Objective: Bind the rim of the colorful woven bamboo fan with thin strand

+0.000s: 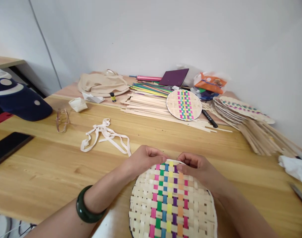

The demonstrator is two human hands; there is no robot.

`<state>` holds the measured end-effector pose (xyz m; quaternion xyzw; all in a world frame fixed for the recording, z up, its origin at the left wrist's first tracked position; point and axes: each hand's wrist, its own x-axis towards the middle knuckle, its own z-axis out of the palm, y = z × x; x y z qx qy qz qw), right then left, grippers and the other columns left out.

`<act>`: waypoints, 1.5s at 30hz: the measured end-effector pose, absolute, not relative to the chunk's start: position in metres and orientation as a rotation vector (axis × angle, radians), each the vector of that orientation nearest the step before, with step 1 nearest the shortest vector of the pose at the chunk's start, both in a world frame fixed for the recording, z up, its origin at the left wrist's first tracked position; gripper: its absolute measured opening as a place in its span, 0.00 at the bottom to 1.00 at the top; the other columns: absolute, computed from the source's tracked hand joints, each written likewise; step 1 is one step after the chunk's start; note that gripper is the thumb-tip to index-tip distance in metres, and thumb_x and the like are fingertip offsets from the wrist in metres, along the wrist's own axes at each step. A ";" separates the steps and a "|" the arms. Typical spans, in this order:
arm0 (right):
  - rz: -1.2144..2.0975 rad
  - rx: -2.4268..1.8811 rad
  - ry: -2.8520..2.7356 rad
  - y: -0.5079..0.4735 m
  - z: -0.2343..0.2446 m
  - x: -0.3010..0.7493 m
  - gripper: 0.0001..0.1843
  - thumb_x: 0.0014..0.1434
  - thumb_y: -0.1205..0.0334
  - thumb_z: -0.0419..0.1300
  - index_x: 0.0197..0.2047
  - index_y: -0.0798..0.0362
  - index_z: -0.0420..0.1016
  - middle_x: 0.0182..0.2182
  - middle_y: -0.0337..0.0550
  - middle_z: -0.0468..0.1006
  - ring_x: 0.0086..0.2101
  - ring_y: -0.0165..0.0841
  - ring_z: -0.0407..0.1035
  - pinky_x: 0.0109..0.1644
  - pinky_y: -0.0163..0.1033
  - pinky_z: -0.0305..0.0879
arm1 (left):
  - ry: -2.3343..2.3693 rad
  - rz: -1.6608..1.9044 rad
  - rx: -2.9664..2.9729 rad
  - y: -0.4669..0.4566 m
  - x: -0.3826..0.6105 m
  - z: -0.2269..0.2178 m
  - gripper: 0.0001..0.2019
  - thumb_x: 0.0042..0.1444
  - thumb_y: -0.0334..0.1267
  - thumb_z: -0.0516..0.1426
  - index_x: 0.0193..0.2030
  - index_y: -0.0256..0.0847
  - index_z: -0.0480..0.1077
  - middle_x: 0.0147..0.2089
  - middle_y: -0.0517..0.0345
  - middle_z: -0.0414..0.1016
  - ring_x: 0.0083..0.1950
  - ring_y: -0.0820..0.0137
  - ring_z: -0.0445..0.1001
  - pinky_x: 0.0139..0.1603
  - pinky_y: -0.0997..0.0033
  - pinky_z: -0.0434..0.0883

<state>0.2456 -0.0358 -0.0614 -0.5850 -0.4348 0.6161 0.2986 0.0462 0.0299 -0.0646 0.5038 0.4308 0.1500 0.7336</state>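
A round woven fan panel (pixel 174 201) fills the lower middle of the head view, pale strips crossed by pink, green, blue, yellow, purple and orange ones. White edging runs along its top and right rim. My left hand (pixel 149 158) pinches the top rim from the left, thumb in front and fingers behind. A short way to the right, my right hand (pixel 195 165) pinches the same rim, its thumb over the woven face. The panel's lower end is cut off by the frame. Beyond my left hand lies a loose white ribbon (pixel 108 132) in loops on the table.
At the back lie pale strips (pixel 148 107), coloured strips (pixel 151 89), a finished woven disc (pixel 184 105), a black marker (pixel 209 119) and stacked fans (pixel 245 112). Left are glasses (pixel 63 120), a phone (pixel 11 145) and a blue cap (pixel 19 99). A blade (pixel 299 195) lies right.
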 end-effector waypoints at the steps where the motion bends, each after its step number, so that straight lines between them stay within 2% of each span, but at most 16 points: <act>1: 1.634 -1.552 -1.158 -0.036 -0.061 0.245 0.17 0.51 0.49 0.66 0.30 0.54 0.69 0.26 0.35 0.67 0.27 0.26 0.59 0.30 0.32 0.54 | 0.945 0.336 1.104 0.030 0.047 -0.065 0.13 0.47 0.42 0.63 0.36 0.34 0.79 0.31 0.55 0.79 0.30 0.72 0.72 0.31 0.75 0.66; 6: 1.644 -1.521 -1.159 -0.036 -0.062 0.247 0.17 0.52 0.49 0.66 0.30 0.55 0.69 0.26 0.35 0.67 0.27 0.26 0.59 0.30 0.31 0.54 | 0.952 0.360 1.087 0.029 0.047 -0.069 0.10 0.48 0.40 0.63 0.34 0.35 0.78 0.30 0.56 0.79 0.28 0.75 0.71 0.30 0.77 0.65; 16: 1.620 -1.517 -1.176 -0.037 -0.061 0.247 0.16 0.52 0.50 0.65 0.30 0.54 0.70 0.26 0.35 0.67 0.27 0.25 0.59 0.30 0.31 0.54 | 0.861 0.383 0.976 0.029 0.047 -0.075 0.11 0.44 0.41 0.67 0.32 0.36 0.77 0.29 0.58 0.78 0.27 0.75 0.71 0.30 0.77 0.67; 22: 1.614 -1.512 -1.190 -0.037 -0.059 0.246 0.17 0.52 0.49 0.65 0.30 0.54 0.69 0.26 0.35 0.66 0.26 0.25 0.58 0.29 0.31 0.53 | 0.851 0.366 0.990 0.030 0.046 -0.077 0.12 0.44 0.42 0.66 0.33 0.36 0.77 0.32 0.56 0.79 0.28 0.74 0.72 0.31 0.76 0.66; 28: 1.608 -1.534 -1.202 -0.037 -0.059 0.245 0.17 0.52 0.49 0.65 0.31 0.55 0.70 0.27 0.35 0.67 0.27 0.25 0.59 0.30 0.31 0.54 | 0.914 0.316 1.015 0.028 0.046 -0.077 0.12 0.45 0.43 0.65 0.32 0.36 0.77 0.28 0.57 0.77 0.25 0.74 0.70 0.28 0.75 0.64; 35: 1.604 -1.525 -1.177 -0.038 -0.060 0.246 0.17 0.52 0.49 0.65 0.30 0.54 0.68 0.25 0.34 0.65 0.26 0.25 0.58 0.29 0.31 0.53 | 0.919 0.343 1.088 0.027 0.046 -0.073 0.12 0.45 0.43 0.64 0.33 0.36 0.78 0.30 0.55 0.79 0.28 0.72 0.72 0.30 0.74 0.66; 40: 1.587 -1.555 -1.198 -0.038 -0.058 0.245 0.18 0.51 0.47 0.65 0.31 0.53 0.70 0.26 0.36 0.67 0.26 0.27 0.60 0.29 0.32 0.56 | 0.940 0.341 1.088 0.028 0.048 -0.070 0.11 0.45 0.42 0.64 0.31 0.36 0.78 0.29 0.56 0.78 0.27 0.73 0.71 0.29 0.75 0.65; 45: 1.559 -1.538 -1.104 -0.035 -0.057 0.252 0.15 0.54 0.48 0.63 0.34 0.52 0.73 0.28 0.36 0.69 0.28 0.26 0.61 0.31 0.32 0.58 | 0.924 0.344 1.063 0.028 0.047 -0.067 0.10 0.46 0.40 0.63 0.32 0.36 0.78 0.28 0.57 0.78 0.26 0.74 0.71 0.29 0.76 0.65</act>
